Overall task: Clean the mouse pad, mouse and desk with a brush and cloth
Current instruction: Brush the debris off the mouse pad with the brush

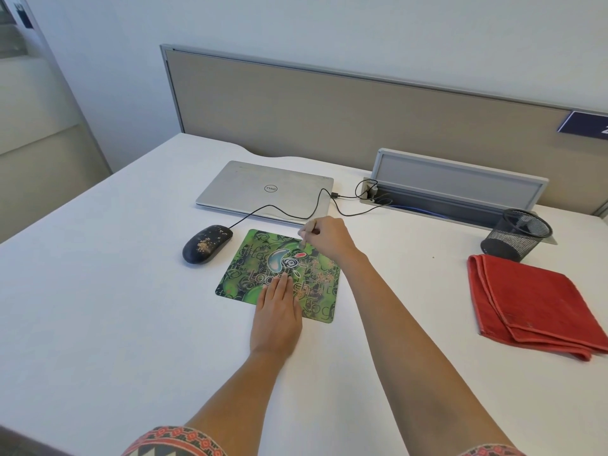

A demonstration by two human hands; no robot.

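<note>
Backing the white desk, a beige partition meets pale walls.

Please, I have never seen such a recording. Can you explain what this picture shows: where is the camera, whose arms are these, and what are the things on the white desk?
There is no machine here. A person wears a camera on the head, so this one picture looks forward and down at their own arms. The left hand lies flat on the green mouse pad, fingers straight. The right hand pinches a small brush at the pad's far edge. Brownish crumbs lie on the pad's right side and on the black mouse to its left. Behind is a closed laptop. At the right are a folded red cloth and a mesh pen cup, all on the white desk.
</note>
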